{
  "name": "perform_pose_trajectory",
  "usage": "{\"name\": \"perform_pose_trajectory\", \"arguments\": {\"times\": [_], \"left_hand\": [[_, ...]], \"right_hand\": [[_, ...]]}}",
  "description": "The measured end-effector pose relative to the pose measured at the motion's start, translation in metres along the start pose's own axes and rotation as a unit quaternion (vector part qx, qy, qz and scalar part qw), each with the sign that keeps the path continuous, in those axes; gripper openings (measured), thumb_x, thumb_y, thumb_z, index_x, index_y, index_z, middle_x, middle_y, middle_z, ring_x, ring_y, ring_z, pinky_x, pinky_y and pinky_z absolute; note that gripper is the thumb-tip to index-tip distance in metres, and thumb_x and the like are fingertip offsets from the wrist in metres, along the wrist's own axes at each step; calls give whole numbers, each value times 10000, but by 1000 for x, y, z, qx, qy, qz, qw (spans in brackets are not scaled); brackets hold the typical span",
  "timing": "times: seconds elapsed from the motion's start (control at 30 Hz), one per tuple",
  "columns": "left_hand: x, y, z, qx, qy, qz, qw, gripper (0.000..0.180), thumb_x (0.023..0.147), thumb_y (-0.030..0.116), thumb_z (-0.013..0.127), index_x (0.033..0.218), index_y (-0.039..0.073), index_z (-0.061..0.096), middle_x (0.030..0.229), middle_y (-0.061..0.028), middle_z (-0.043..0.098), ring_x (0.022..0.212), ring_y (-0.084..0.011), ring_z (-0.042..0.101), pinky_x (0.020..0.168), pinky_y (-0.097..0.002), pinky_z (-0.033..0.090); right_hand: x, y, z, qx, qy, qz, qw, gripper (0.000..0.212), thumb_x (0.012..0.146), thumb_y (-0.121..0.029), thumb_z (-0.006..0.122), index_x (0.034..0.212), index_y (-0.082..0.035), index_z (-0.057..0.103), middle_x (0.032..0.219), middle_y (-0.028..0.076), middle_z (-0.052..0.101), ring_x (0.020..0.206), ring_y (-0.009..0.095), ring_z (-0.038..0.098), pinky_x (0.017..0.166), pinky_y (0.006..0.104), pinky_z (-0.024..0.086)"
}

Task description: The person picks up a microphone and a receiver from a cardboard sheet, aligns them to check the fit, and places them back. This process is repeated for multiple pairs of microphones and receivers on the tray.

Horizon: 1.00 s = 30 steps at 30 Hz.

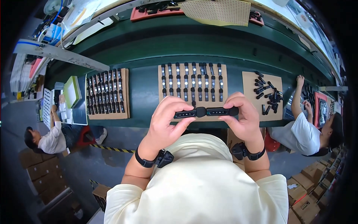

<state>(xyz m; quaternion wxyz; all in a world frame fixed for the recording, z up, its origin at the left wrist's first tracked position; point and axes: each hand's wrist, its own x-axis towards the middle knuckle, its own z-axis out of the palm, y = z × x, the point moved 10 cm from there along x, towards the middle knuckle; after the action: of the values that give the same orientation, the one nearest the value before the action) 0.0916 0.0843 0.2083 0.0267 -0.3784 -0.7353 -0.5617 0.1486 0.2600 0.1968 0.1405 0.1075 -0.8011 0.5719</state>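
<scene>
My left hand (167,120) grips a small black stick-shaped part (185,114) with a rounded end. My right hand (243,117) grips a second, matching black part (220,111). The two parts lie end to end and meet between my hands. Just beyond them a brown perforated board (161,93) on the green bench (143,89) holds several rows of the same black parts standing upright.
A second filled board (127,93) lies to the left and a board with loose black parts (249,84) to the right. One person (52,136) works at the left, another person (309,130) at the right. Cardboard boxes (305,186) stand on the floor.
</scene>
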Motion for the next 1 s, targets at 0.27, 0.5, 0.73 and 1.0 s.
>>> {"name": "perform_pose_trajectory", "arguments": {"times": [0.27, 0.5, 0.73, 1.0], "left_hand": [[-13, 2, -15, -36, 2, 16, 999, 295, 711, -30, 768, 981, 7, 654, 930, -117, 623, 831, -257, 604, 726, -344, 508], [-17, -5, -10, -25, -44, -24, 998, 312, 730, -88, 700, 1025, 6, 658, 953, -119, 609, 832, -241, 601, 728, -325, 509], [-15, -1, -6, -91, -29, -26, 995, 363, 743, -105, 672, 1082, 21, 647, 978, -115, 623, 860, -216, 610, 753, -312, 508], [-40, -75, 45, -9, -108, -119, 987, 296, 796, -26, 682, 1085, 29, 649, 966, -108, 651, 819, -193, 631, 733, -297, 512]], "right_hand": [[-4, -16, 18, 19, 14, -4, 1000, 291, 784, 44, 725, 990, -36, 537, 948, 106, 597, 895, 175, 570, 798, 275, 458], [-6, 1, 36, 156, 49, 67, 984, 302, 772, 79, 669, 1002, -49, 521, 1008, 128, 618, 958, 194, 590, 842, 305, 463], [-3, 6, 58, 63, -14, 17, 998, 303, 768, 65, 670, 1035, -39, 572, 1000, 103, 630, 929, 196, 585, 837, 304, 457], [-37, 71, 55, -3, -20, 113, 993, 297, 789, 22, 695, 1076, -50, 664, 905, 84, 648, 740, 167, 587, 708, 271, 484]]}}
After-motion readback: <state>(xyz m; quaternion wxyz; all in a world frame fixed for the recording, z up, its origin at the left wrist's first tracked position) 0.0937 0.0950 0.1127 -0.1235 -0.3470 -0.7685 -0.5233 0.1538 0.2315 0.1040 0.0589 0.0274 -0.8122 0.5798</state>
